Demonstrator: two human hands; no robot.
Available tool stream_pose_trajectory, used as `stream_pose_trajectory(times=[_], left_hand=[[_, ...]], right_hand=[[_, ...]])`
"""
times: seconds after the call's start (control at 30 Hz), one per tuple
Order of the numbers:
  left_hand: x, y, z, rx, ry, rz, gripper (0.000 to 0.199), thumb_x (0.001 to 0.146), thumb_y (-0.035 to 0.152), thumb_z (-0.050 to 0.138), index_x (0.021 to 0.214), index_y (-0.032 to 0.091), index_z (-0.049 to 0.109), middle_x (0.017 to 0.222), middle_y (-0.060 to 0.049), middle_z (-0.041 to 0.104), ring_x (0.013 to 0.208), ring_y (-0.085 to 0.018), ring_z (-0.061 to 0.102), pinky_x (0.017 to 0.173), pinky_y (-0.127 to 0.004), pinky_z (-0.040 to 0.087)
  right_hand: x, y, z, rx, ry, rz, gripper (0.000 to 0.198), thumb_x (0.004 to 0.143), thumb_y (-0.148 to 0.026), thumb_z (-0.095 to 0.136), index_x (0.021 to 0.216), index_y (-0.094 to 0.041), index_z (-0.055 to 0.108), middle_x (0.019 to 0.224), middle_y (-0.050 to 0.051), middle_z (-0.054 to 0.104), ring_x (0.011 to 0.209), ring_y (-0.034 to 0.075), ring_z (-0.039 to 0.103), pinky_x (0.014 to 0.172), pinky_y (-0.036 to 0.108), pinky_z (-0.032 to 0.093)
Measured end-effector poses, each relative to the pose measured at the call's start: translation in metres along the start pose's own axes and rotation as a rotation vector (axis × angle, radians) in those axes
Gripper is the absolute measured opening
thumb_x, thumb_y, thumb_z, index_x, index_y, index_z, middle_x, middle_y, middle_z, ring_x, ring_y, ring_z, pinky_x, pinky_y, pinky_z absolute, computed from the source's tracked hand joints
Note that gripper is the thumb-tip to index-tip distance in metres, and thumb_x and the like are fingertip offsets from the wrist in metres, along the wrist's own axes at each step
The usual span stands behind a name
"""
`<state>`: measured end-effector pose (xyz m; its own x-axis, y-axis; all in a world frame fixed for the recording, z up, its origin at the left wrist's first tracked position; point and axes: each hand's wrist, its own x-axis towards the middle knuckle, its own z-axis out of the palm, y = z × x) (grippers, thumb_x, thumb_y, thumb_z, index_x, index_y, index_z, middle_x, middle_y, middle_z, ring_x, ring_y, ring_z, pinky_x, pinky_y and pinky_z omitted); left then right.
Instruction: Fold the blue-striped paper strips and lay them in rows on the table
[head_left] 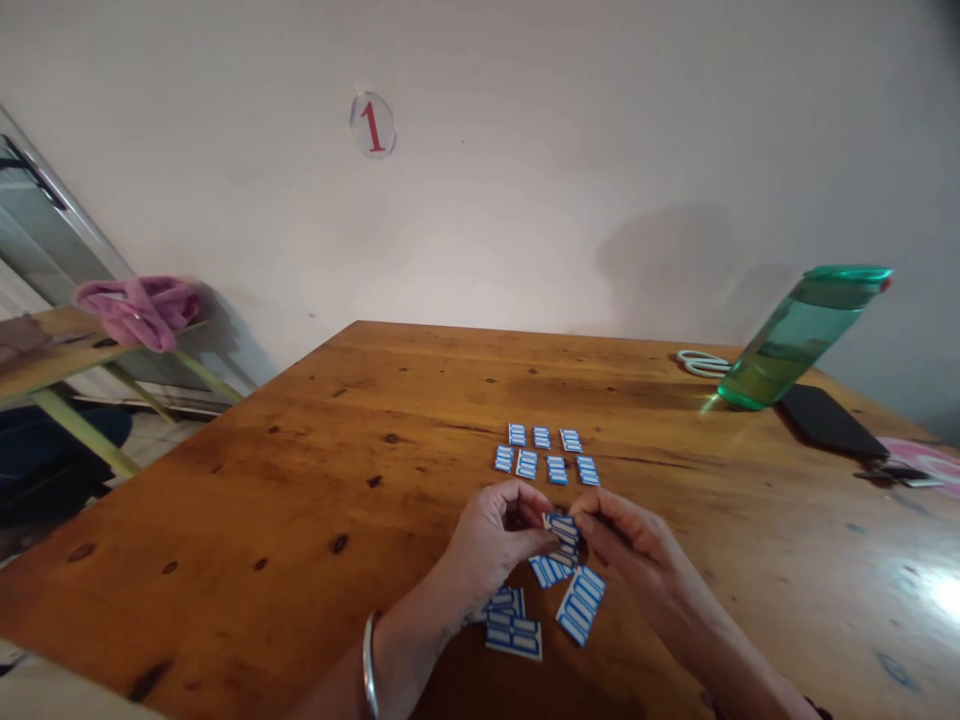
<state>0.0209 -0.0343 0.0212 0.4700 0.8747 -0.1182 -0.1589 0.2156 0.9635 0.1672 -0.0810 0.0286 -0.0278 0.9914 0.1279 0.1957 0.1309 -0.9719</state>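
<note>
My left hand (499, 540) and right hand (626, 545) both pinch a small blue-and-white label strip (562, 527) between fingertips, just above the worktop (300, 480). Loose label sheets (581, 604) lie just near of my hands; cut labels (546, 452) sit in rows beyond.
</note>
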Motion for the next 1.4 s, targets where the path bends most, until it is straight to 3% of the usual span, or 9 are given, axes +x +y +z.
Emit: stream_pose_trajectory(times=[0.3, 0.47, 0.67, 0.8, 0.93, 1.0, 1.13, 1.23, 1.4], left_hand=[[-0.001, 0.001, -0.001, -0.022, -0.018, -0.033, 0.032, 0.046, 0.031, 0.08, 0.058, 0.014, 0.056, 0.057, 0.004, 0.054, 0.054, -0.008, 0.048, 0.06, -0.024, 0.038], [-0.001, -0.001, 0.0, -0.033, 0.038, -0.047, 0.033, 0.045, 0.031, 0.08, 0.059, 0.015, 0.055, 0.057, 0.005, 0.052, 0.054, -0.008, 0.047, 0.058, -0.023, 0.037], [-0.002, 0.002, 0.0, -0.019, -0.003, 0.006, 0.022, 0.057, 0.028, 0.072, 0.062, 0.015, 0.056, 0.058, 0.003, 0.054, 0.055, -0.009, 0.048, 0.058, -0.022, 0.037], [0.001, 0.009, -0.011, -0.093, 0.149, 0.056, 0.016, 0.06, 0.023, 0.068, 0.063, 0.016, 0.054, 0.058, 0.003, 0.055, 0.054, -0.008, 0.048, 0.054, -0.021, 0.037], [0.003, 0.018, -0.023, -0.191, 0.299, 0.136, 0.017, 0.06, 0.021, 0.068, 0.064, 0.017, 0.053, 0.06, 0.004, 0.055, 0.055, -0.008, 0.05, 0.051, -0.019, 0.037], [0.003, 0.02, -0.025, -0.222, 0.323, 0.15, 0.018, 0.059, 0.021, 0.069, 0.064, 0.016, 0.053, 0.061, 0.003, 0.056, 0.055, -0.008, 0.05, 0.05, -0.019, 0.037], [0.003, 0.02, -0.025, -0.24, 0.326, 0.155, 0.018, 0.058, 0.021, 0.069, 0.062, 0.016, 0.053, 0.058, 0.003, 0.055, 0.053, -0.008, 0.049, 0.049, -0.019, 0.037], [0.003, 0.02, -0.024, -0.244, 0.33, 0.153, 0.018, 0.057, 0.021, 0.07, 0.061, 0.016, 0.053, 0.058, 0.003, 0.054, 0.052, -0.008, 0.048, 0.048, -0.019, 0.037], [0.002, 0.02, -0.024, -0.253, 0.327, 0.149, 0.017, 0.058, 0.021, 0.07, 0.061, 0.016, 0.053, 0.059, 0.003, 0.054, 0.053, -0.008, 0.048, 0.049, -0.02, 0.037]], right_hand=[[-0.001, -0.002, 0.003, 0.006, -0.006, 0.054, 0.032, 0.08, -0.046, 0.047, 0.063, -0.019, 0.049, 0.056, -0.003, 0.045, 0.051, 0.01, 0.041, 0.047, 0.022, 0.032], [-0.001, 0.002, 0.006, -0.126, 0.036, 0.015, 0.021, 0.074, -0.039, 0.055, 0.07, -0.018, 0.054, 0.058, -0.003, 0.049, 0.05, 0.011, 0.042, 0.046, 0.022, 0.033], [0.0, 0.004, 0.01, -0.112, 0.117, -0.009, 0.02, 0.075, -0.035, 0.052, 0.066, -0.018, 0.053, 0.056, -0.003, 0.05, 0.049, 0.01, 0.043, 0.044, 0.021, 0.034], [-0.003, 0.0, 0.011, -0.259, 0.011, -0.026, 0.016, 0.079, -0.029, 0.048, 0.076, -0.018, 0.058, 0.062, 0.0, 0.057, 0.053, 0.012, 0.05, 0.049, 0.023, 0.038], [-0.01, 0.001, 0.017, -0.566, -0.231, -0.085, 0.015, 0.077, -0.014, 0.048, 0.069, -0.02, 0.059, 0.069, 0.0, 0.061, 0.063, 0.014, 0.055, 0.057, 0.025, 0.038], [-0.014, 0.003, 0.022, -0.687, -0.331, -0.097, 0.014, 0.076, -0.013, 0.051, 0.066, -0.02, 0.058, 0.071, 0.001, 0.06, 0.064, 0.015, 0.055, 0.057, 0.026, 0.038], [-0.02, 0.009, 0.032, -0.906, -0.403, -0.135, 0.006, 0.069, -0.018, 0.06, 0.075, -0.019, 0.059, 0.082, 0.005, 0.06, 0.071, 0.02, 0.054, 0.06, 0.031, 0.038], [-0.023, 0.008, 0.035, -0.957, -0.474, -0.159, 0.013, 0.068, -0.015, 0.059, 0.081, -0.018, 0.059, 0.087, 0.006, 0.06, 0.075, 0.022, 0.055, 0.063, 0.034, 0.04], [-0.023, 0.003, 0.032, -0.852, -0.572, -0.133, 0.005, 0.069, -0.014, 0.06, 0.07, -0.019, 0.058, 0.079, 0.002, 0.061, 0.068, 0.017, 0.055, 0.058, 0.027, 0.039]])
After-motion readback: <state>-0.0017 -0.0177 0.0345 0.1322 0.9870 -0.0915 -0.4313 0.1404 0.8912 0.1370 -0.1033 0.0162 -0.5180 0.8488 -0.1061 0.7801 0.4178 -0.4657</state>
